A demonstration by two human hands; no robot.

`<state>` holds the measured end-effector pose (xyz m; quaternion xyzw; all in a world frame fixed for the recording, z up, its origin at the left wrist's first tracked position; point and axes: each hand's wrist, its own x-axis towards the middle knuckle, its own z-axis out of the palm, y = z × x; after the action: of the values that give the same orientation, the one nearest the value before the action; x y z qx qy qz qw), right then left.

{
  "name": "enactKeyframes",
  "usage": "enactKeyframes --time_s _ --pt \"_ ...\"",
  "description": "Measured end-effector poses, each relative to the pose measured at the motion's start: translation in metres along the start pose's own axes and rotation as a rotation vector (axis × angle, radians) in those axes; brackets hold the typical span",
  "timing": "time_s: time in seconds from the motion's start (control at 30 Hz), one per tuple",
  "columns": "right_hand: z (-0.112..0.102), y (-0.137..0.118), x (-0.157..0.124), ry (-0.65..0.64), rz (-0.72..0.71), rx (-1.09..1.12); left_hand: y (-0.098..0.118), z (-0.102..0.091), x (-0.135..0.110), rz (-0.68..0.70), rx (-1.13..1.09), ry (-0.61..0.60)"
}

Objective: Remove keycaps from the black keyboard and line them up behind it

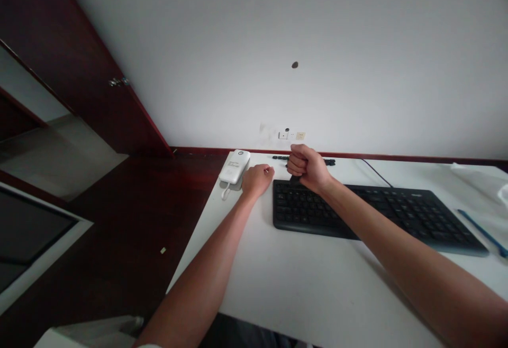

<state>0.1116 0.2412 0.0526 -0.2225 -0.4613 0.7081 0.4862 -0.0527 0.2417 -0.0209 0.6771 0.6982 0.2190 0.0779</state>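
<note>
The right grip [307,168] is pressed together in a tight fist around a dark object [295,180], and only its lower end shows below the fingers (the rest is hidden, so I can't tell exactly what it is). The fist hovers over the top left edge of a black keyboard [377,215], right in front of the grip. The left grip [257,179] sits low on the white counter [278,284], its fingers curled inward; whether they pinch anything small, I cannot tell. Just beside that grip, on the far side, lies a white power bank [234,167] with a short white cable looped [225,193] at its near end. It carries a round dark logo and lines of small print, all too small to read. The keyboard has a small maker's mark [416,195] at its far edge, also unreadable. Beyond the right grip, a row of small black pieces [305,159] runs along the counter's back edge, and a white wall socket [300,136] sits above them. Far to the right of the grip lie a blue pen [480,233] and white sheeting [478,181].
</note>
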Motion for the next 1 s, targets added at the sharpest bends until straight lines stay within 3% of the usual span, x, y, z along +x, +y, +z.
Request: enactKeyframes --time_s 0.3,0.63,1.0 --pt "0.012 0.024 -0.003 0.012 -0.064 -0.103 0.002 -0.004 -0.001 0.006 0.022 -0.019" --pt "0.006 0.040 0.000 -0.055 -0.097 -0.194 0.008 -0.011 -0.003 -0.037 0.040 -0.082" --pt "0.007 0.045 -0.002 -0.070 -0.155 -0.365 0.008 -0.010 -0.002 -0.018 0.069 -0.090"
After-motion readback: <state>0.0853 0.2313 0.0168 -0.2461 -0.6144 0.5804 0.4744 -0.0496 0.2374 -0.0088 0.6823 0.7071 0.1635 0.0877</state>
